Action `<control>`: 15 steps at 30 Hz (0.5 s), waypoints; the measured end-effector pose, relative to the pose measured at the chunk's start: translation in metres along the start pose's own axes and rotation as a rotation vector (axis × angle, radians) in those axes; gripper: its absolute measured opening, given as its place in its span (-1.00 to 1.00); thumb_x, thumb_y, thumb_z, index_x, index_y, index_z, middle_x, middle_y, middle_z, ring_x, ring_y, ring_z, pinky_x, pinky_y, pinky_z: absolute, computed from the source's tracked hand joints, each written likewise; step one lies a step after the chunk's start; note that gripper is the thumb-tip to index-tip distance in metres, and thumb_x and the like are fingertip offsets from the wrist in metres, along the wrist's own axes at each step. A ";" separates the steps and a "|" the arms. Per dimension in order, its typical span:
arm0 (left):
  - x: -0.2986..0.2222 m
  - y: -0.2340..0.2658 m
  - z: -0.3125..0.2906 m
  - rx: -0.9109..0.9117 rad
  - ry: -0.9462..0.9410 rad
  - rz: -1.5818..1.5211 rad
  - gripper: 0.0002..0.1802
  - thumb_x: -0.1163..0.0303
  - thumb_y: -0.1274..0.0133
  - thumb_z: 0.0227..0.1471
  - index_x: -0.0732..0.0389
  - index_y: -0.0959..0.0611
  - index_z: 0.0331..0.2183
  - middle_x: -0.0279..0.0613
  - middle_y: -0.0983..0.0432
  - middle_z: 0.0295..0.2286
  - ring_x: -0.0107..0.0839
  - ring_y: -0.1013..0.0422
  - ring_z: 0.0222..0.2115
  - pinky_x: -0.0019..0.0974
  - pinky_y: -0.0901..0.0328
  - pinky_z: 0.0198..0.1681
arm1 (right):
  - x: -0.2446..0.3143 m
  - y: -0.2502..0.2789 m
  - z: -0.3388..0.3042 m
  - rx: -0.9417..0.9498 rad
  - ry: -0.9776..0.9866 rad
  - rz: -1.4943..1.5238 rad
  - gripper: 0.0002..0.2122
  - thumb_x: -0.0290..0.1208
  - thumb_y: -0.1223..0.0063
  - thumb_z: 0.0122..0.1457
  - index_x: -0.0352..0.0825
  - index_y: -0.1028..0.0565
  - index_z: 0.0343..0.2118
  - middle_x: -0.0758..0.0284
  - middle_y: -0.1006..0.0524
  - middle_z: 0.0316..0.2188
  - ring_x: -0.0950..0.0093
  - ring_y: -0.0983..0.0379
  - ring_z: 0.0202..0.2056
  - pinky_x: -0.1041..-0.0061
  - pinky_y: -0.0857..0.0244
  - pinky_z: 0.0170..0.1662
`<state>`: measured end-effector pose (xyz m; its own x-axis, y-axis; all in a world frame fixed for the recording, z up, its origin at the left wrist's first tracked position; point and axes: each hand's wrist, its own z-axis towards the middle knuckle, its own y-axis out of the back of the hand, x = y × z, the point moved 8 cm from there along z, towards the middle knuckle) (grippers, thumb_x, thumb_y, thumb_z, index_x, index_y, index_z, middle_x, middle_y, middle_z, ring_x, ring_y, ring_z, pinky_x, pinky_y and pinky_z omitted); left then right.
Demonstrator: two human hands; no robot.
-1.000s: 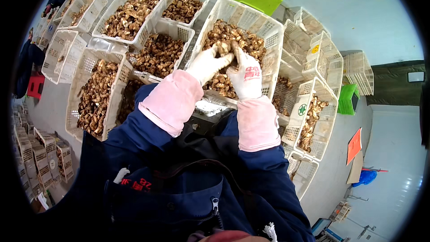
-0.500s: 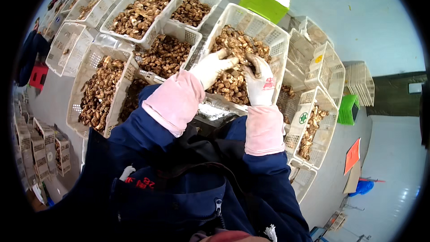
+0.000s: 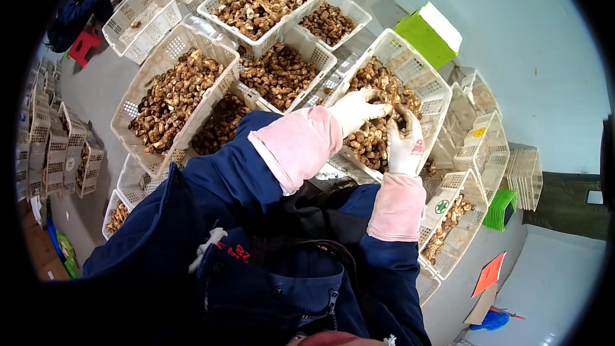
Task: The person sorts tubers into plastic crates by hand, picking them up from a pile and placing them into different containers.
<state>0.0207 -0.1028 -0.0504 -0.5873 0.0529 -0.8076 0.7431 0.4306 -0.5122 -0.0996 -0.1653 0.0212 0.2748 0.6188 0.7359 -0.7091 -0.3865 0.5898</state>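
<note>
My left hand (image 3: 354, 113), in a pale glove with a pink sleeve cuff, reaches into a white perforated plastic crate (image 3: 430, 84) in front of me. Its thumb and fingers curl around a mushroom amid the heap. My right hand (image 3: 405, 146), gloved alike with a red mark on its back, is close beside it on the right. Its bent fingers and thumb close on a brown mushroom, largely hidden by the glove. Beneath both hands lie many knobbly brown and cream mushrooms (image 3: 367, 147), filling the crate's lower part.
More crates of mushrooms (image 3: 173, 104) stand at left and behind. Stacked white crates (image 3: 477, 154) border the right side. A green box with a white top (image 3: 429, 33) stands beyond my crate. Far left, another person (image 3: 78, 16) is near a red stool (image 3: 84, 46).
The view has swung, so the crates and my hands appear farther right and lower. Both hands stay close together over the same crate, their fingers slightly shifted.
</note>
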 end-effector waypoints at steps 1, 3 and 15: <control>-0.001 -0.002 0.001 0.014 -0.026 -0.028 -0.51 0.32 -0.19 0.06 0.28 -0.47 0.01 -0.31 -0.55 -0.28 -0.60 -0.44 -0.37 -0.49 -0.33 -0.40 | -0.004 -0.002 0.001 0.000 -0.033 0.055 -0.63 -0.59 -0.15 0.03 -0.37 -0.48 -0.04 0.15 -0.50 -0.09 0.27 -0.43 -0.04 0.42 -0.29 0.06; -0.008 0.007 0.000 -0.020 -0.087 0.141 -0.52 0.30 -0.18 0.07 0.27 -0.48 0.00 -0.33 -0.55 -0.30 -0.61 -0.43 -0.41 -0.50 -0.31 -0.44 | -0.004 -0.005 0.000 -0.004 -0.013 0.067 -0.64 -0.55 -0.15 0.06 -0.36 -0.48 -0.03 0.17 -0.51 -0.10 0.29 -0.45 -0.04 0.44 -0.29 0.05; -0.032 0.004 -0.044 0.058 -0.001 -0.095 -0.58 0.37 -0.18 0.07 0.26 -0.50 -0.03 -0.31 -0.55 -0.29 -0.58 -0.47 -0.40 -0.50 -0.39 -0.37 | 0.018 -0.009 -0.001 0.049 0.070 -0.030 -0.67 -0.51 -0.14 0.12 -0.38 -0.48 -0.02 0.20 -0.53 -0.09 0.41 -0.44 -0.04 0.50 -0.27 0.05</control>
<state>0.0289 -0.0629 -0.0135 -0.6554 0.0133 -0.7552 0.7016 0.3811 -0.6021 -0.0891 -0.1498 0.0287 0.2479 0.6761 0.6939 -0.6681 -0.3994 0.6278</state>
